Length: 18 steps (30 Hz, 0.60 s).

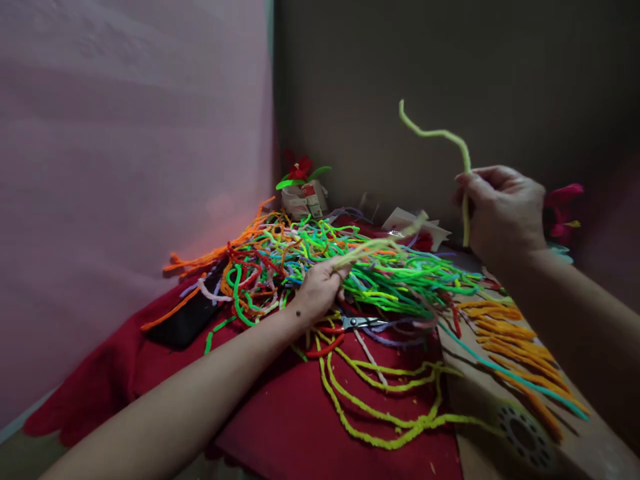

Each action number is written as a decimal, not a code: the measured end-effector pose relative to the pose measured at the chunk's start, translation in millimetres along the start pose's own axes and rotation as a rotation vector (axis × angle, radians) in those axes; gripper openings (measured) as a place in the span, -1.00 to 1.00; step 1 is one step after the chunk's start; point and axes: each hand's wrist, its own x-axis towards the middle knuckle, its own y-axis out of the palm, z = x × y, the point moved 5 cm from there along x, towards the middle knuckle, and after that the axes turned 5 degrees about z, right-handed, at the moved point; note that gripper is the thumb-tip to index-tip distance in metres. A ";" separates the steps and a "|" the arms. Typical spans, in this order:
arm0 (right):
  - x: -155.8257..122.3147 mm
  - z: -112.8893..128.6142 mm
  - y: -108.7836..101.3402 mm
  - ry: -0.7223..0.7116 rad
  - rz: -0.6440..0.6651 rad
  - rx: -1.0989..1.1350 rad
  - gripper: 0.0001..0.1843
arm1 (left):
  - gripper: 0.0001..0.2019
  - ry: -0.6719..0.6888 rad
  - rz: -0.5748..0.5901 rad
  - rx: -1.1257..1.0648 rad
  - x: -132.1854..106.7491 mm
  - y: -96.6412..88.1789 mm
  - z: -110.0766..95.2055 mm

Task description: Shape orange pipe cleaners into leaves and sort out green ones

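Observation:
My right hand (507, 207) is raised at the right, its thumb and fingers pinched on a bent pale yellow-green pipe cleaner (443, 134). One end of it points up to the left and a short end hangs below the fingers. My left hand (320, 287) is closed on pale yellow pipe cleaners (370, 248) that stick out to the right; how many it holds is unclear. Under and behind it spreads a tangled heap of coloured pipe cleaners (400, 277), mostly green. Red-handled scissors (353, 323) lie just below my left hand.
A red cloth (300, 427) covers the table. Yellow pipe cleaners (370, 437) loop across it towards a spool (527, 437). Orange pipe cleaners (515, 333) lie at the right. A black phone-like object (183, 323) sits left; a red flower (301, 168) stands behind, near the walls.

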 end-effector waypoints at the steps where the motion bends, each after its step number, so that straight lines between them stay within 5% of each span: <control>1: -14.6 1.7 7.1 0.053 0.082 0.051 -0.87 | -0.77 -0.036 -0.016 -0.113 1.0 -2.3 -0.4; 5: -79.3 7.0 45.5 0.204 0.444 0.124 -0.86 | -0.77 -0.096 0.090 -0.538 4.3 -3.3 -4.4; 9: -125.8 -5.4 82.3 0.460 0.660 0.210 -0.80 | -0.77 -0.165 0.172 -0.706 0.6 0.6 -6.7; 18: -155.9 -11.7 109.2 0.636 0.766 0.270 -0.85 | -0.86 -0.081 0.140 -0.715 -3.0 -5.1 -9.8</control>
